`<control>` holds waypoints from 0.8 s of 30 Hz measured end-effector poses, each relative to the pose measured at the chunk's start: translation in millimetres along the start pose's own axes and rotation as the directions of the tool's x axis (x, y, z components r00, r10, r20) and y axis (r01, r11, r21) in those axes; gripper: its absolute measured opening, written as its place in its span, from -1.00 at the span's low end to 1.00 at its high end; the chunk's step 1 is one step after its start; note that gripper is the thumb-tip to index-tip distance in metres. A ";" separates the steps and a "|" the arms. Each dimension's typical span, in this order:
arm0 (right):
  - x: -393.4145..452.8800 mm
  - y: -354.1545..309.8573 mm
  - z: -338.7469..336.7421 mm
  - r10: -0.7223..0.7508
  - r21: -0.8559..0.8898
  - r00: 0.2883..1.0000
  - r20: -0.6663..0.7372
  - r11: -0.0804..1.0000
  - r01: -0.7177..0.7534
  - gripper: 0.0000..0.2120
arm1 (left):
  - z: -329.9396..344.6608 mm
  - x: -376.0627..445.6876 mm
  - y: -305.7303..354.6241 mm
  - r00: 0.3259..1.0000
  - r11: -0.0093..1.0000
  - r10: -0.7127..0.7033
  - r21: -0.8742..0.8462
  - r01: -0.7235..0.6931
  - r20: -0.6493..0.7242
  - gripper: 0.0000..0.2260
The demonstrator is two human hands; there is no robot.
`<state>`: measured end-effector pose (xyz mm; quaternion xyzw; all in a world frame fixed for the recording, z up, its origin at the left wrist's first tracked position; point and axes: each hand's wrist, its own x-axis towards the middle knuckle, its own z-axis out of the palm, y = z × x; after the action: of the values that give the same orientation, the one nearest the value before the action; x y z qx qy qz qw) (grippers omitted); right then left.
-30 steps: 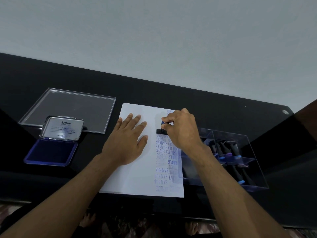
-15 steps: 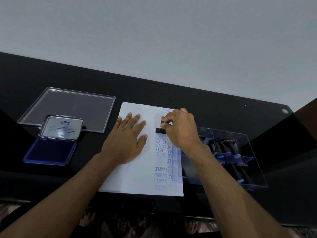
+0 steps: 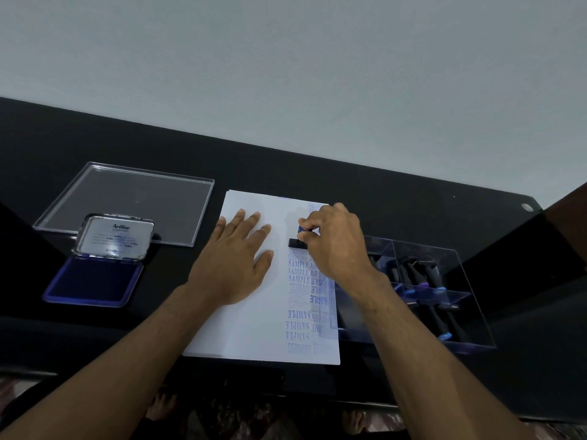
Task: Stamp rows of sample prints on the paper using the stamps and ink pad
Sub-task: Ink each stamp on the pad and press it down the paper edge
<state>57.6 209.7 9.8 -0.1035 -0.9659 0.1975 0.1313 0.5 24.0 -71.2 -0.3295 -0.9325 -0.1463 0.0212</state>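
A white sheet of paper (image 3: 251, 331) lies on the black table, with columns of blue prints down its right side. My left hand (image 3: 236, 265) rests flat on the sheet's upper middle, fingers straight. My right hand (image 3: 333, 242) pinches a small stamp (image 3: 297, 241) with a black base and blue top, pressed on the paper just above the top print of the left column. The blue ink pad (image 3: 92, 282) sits open at the left, its silver lid (image 3: 116, 236) standing up.
A clear plastic lid (image 3: 127, 201) lies behind the ink pad. A clear compartment box (image 3: 444, 293) holding several more black stamps stands right of the paper, touching its edge. The table's near edge runs just below the sheet.
Almost nothing has moved. My right hand keeps the stamp down on the same spot and my left hand stays flat on the paper.
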 end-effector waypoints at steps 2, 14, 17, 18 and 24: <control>-1.1 0.0 0.2 -0.009 -0.012 1.000 -0.005 1.000 0.009 -0.86 | -0.3 0.4 0.4 1.000 1.000 -0.001 -0.002 0.001 0.002 -0.32; -1.2 -0.4 1.1 -0.011 -0.009 1.000 -0.018 1.000 0.011 -0.85 | -0.8 -0.5 0.6 1.000 1.000 0.001 -0.005 -0.001 0.003 -0.32; -2.3 -0.6 1.6 -0.005 0.003 1.000 -0.031 1.000 0.005 -0.86 | -0.7 -0.3 0.5 1.000 1.000 0.006 -0.005 -0.006 -0.001 -0.32; -2.7 -0.8 1.4 -0.005 0.008 0.999 -0.032 1.000 0.005 -0.86 | -0.6 -0.4 0.3 1.000 1.000 0.005 -0.003 -0.005 0.003 -0.32; -3.4 -1.0 1.5 -0.002 0.012 0.999 -0.037 1.000 0.002 -0.86 | 0.4 -0.5 -0.5 1.000 1.000 0.007 0.001 -0.007 -0.004 -0.35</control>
<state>60.2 207.4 8.1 -0.1055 -0.9623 0.2010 0.1498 0.6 23.4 -71.8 -0.3323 -0.9315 -0.1463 0.0238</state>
